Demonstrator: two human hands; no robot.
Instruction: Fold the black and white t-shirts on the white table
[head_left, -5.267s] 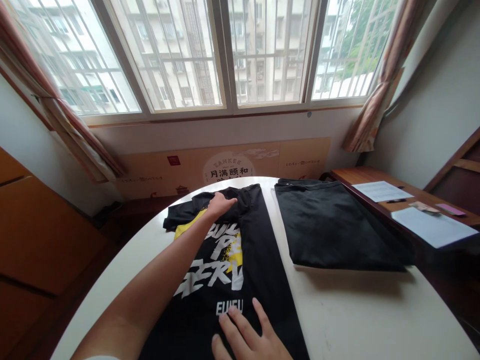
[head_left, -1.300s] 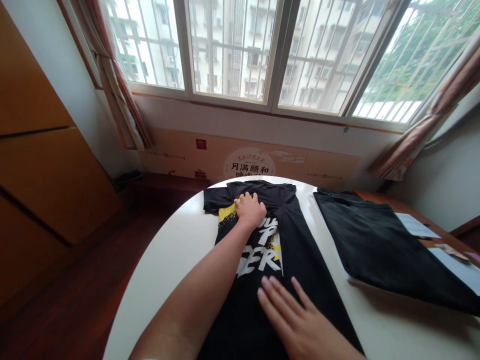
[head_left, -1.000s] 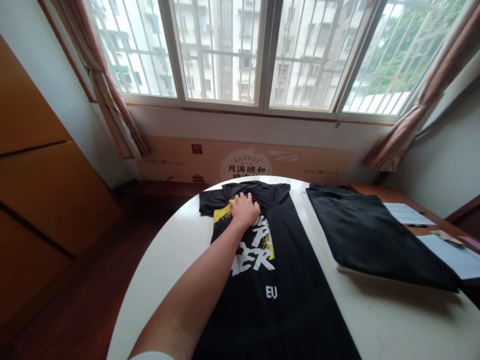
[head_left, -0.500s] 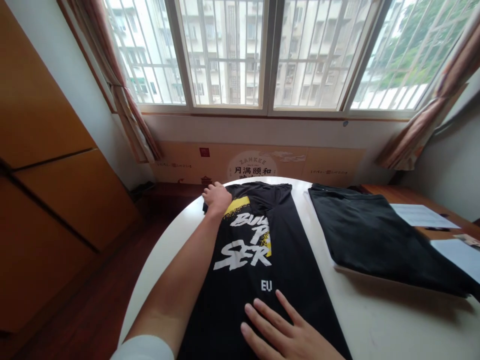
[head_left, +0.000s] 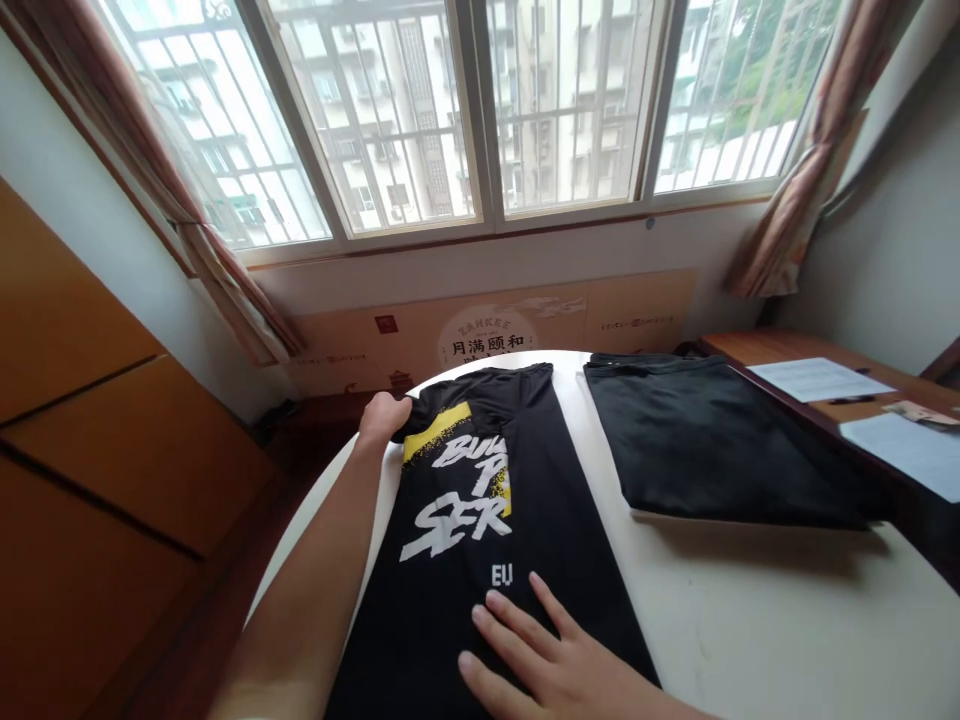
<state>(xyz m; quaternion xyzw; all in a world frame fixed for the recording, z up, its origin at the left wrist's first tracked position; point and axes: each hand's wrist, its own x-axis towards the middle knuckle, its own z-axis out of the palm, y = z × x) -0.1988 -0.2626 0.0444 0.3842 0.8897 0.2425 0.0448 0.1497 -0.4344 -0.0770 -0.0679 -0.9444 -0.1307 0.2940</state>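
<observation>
Well, the left hand [head_left: 384, 418] is clenched on the sleeve [head_left: 439, 418] of a black printed T-shirt [head_left: 517, 590], out at the shirt's upper left, while the right hand [head_left: 547, 665] lies open and flat on the lower part of the shirt, near the bottom of the frame. The shirt sits on a white rounded desk [head_left: 750, 620], its long axis running up the frame toward the window [head_left: 375, 120], shoulders farthest away. That sleeve sits where the desk curves away, so a hard tug could drag the cloth askew or off the desk. A folded black garment [head_left: 720, 440] lies just to the shirt's right.
</observation>
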